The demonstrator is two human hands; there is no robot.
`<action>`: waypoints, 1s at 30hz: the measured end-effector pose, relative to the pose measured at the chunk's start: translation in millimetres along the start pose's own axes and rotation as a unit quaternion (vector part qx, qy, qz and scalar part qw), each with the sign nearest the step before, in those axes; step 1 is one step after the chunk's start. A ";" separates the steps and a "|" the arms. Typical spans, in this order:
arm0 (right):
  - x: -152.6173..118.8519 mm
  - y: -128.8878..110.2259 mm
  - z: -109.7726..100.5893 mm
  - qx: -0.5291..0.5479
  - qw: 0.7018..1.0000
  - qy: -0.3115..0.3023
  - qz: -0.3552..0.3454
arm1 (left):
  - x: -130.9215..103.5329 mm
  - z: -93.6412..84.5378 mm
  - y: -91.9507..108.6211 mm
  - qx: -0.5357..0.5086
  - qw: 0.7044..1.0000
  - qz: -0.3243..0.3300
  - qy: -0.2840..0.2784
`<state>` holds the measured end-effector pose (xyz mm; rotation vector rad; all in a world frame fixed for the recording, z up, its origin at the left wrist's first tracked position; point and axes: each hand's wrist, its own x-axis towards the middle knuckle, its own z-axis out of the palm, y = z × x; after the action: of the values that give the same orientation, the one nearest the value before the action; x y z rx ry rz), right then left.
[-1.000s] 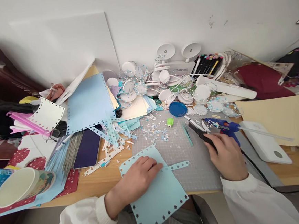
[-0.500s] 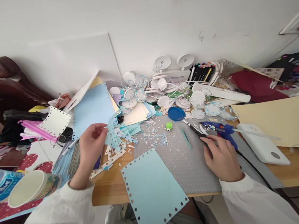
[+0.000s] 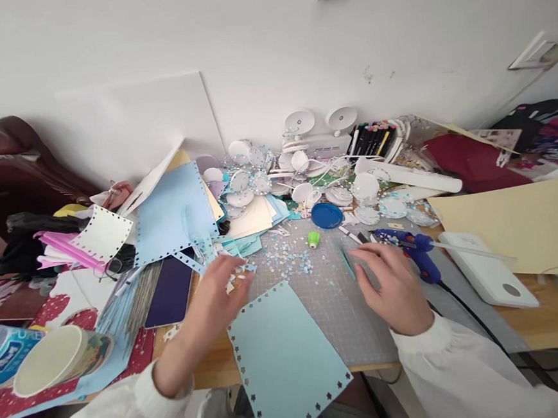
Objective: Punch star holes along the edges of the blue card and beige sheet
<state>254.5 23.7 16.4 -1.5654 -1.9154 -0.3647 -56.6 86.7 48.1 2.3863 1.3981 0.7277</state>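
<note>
My left hand (image 3: 216, 301) hovers with its fingers apart and nothing in them, near the upper left corner of a light blue paper sheet (image 3: 290, 356). Flower-shaped holes line that sheet's edges, and its lower part hangs over the table edge. My right hand (image 3: 394, 283) is open too, its fingertips just right of the teal tweezers (image 3: 345, 262); I cannot tell whether they touch. Between the hands lie tiny punched paper pieces (image 3: 287, 260) and a small green craft punch (image 3: 314, 239). A black-handled knife (image 3: 355, 234) is partly hidden behind my right hand.
A blue glue gun (image 3: 422, 255) with its cord lies on the right, beside a white box-like device (image 3: 489, 270). White discs with beads (image 3: 299, 162) crowd the back. At left stand a paper cup (image 3: 62, 361) and a dark blue flat object (image 3: 169, 291).
My left hand has let go of the light blue paper strips and moved right and down. My right hand has left the knife and moved left to the tweezers.
</note>
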 end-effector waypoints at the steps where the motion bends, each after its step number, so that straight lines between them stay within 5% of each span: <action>1: 7.6 -3.6 5.2 0.019 1.000 -0.014 -0.006 | -6.7 6.5 9.7 0.006 0.999 0.008 -0.044; 4: 29.7 -9.9 27.4 0.048 0.997 -0.066 -0.013 | -19.9 24.6 25.3 0.051 0.993 0.013 -0.107; 11: 58.6 3.7 77.9 0.104 0.986 -0.129 0.029 | -19.5 37.5 22.0 0.065 0.989 -0.029 -0.130; 16: 63.3 4.1 79.4 0.199 0.970 -0.121 0.065 | -9.1 35.3 19.0 0.012 0.977 -0.085 -0.193; 19: 62.6 -4.4 72.4 0.272 0.951 -0.125 0.082 | 2.6 30.9 16.8 -0.019 0.969 -0.047 -0.243; 21: 60.4 -11.3 67.2 0.364 0.915 -0.138 0.109 | 11.7 29.0 13.6 -0.078 0.955 0.020 -0.284; 23: 57.1 -18.1 61.6 0.494 0.840 -0.156 0.160 | 19.3 29.8 9.1 -0.154 0.930 0.070 -0.326; 26: 51.6 -27.7 52.6 0.604 0.745 -0.191 0.207 | 23.8 36.1 1.1 -0.243 0.902 0.047 -0.354; 30: 45.2 -39.3 42.7 0.602 0.743 -0.231 0.181 | 18.6 44.7 -7.5 -0.295 0.893 0.019 -0.340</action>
<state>200.2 73.3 18.8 -1.0280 -1.4557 1.3077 -29.8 107.2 12.5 1.8897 0.7023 0.2149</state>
